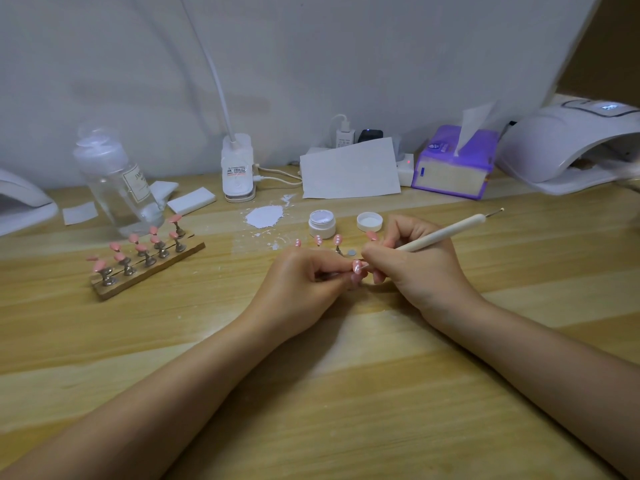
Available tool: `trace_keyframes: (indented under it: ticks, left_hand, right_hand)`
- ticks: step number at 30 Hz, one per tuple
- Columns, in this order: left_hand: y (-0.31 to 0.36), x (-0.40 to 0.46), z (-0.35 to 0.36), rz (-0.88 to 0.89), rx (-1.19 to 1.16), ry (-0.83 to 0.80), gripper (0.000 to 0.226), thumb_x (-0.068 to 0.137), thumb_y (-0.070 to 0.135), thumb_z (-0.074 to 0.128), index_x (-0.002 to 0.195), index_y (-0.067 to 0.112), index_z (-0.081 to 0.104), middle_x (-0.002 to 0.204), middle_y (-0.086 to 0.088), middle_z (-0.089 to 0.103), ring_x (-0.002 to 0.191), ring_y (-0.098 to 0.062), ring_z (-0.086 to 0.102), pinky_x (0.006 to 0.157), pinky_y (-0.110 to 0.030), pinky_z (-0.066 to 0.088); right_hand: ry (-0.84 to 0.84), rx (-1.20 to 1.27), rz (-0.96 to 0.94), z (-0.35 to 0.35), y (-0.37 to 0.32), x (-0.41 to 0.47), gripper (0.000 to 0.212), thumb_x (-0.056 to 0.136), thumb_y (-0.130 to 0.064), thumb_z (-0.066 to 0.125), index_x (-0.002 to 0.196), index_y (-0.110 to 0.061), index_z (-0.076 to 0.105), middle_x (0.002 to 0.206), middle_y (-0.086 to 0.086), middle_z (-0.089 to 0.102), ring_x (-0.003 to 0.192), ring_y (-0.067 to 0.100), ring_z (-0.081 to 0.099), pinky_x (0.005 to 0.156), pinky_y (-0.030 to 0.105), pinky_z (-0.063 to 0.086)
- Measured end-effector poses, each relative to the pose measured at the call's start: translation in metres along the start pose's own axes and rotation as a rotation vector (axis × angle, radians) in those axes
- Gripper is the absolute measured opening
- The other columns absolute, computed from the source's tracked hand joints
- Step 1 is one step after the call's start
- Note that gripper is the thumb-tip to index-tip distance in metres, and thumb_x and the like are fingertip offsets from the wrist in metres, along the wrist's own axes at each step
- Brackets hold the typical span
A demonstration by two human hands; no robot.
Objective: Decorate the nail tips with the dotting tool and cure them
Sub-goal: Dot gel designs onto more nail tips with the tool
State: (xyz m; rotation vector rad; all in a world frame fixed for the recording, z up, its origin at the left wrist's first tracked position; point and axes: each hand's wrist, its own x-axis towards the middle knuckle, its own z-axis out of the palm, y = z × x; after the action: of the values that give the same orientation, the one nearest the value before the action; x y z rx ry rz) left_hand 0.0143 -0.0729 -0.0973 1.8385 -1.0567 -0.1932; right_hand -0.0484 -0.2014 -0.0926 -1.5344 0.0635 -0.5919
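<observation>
Head view: left hand (304, 278) pinches a pink nail tip (356, 266) just nearer than the open gel jar (322, 223); right hand (412, 261) grips the dotting tool (446, 233). Best touch lightly, lifting straight off, wrists braced.

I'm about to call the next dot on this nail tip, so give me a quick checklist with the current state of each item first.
1. Nail tip held by the left hand: ok.
2. Dotting tool gripped by the right hand, point at the tip: ok.
3. White gel on the tool's point: cannot tell.
4. Gel jar open, lid set beside it: ok.
5. Curing lamp at the far right, display lit: ok.
6. Dotted tips standing behind the hands: ok.
</observation>
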Motion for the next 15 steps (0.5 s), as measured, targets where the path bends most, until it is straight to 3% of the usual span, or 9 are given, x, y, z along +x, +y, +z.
trace_keyframes:
  ticks: [6, 10, 15]
  left_hand:
    - [0.0001, -0.0004, 0.0, -0.002, -0.005, -0.001, 0.014, 0.082, 0.006, 0.065, 0.084, 0.016, 0.075, 0.074, -0.013, 0.068, 0.07, -0.011, 0.05, 0.063, -0.026, 0.039]
    - [0.0007, 0.0003, 0.0002, -0.005, -0.013, -0.009, 0.014, 0.082, 0.004, 0.064, 0.084, 0.014, 0.075, 0.076, -0.014, 0.069, 0.072, -0.012, 0.051, 0.066, -0.033, 0.044]
    - [0.0028, -0.0005, -0.0008, 0.012, -0.005, -0.003, 0.028, 0.081, 0.003, 0.064, 0.079, 0.03, 0.068, 0.075, -0.011, 0.069, 0.071, -0.012, 0.052, 0.064, -0.031, 0.043]
  right_hand:
    - [0.011, -0.009, -0.002, 0.0009, -0.0005, 0.0005, 0.04, 0.072, 0.018, 0.052, 0.049, -0.01, 0.035, 0.032, -0.004, 0.046, 0.035, 0.007, 0.053, 0.047, 0.011, 0.043]
    - [0.01, -0.004, 0.01, 0.0006, -0.0016, -0.0003, 0.039, 0.072, 0.019, 0.052, 0.049, -0.009, 0.035, 0.032, -0.003, 0.045, 0.035, 0.007, 0.053, 0.042, 0.011, 0.04]
    - [-0.002, 0.003, 0.013, 0.0011, -0.0015, 0.0002, 0.039, 0.072, 0.019, 0.052, 0.05, -0.009, 0.035, 0.033, -0.003, 0.045, 0.036, 0.008, 0.053, 0.042, 0.015, 0.04]
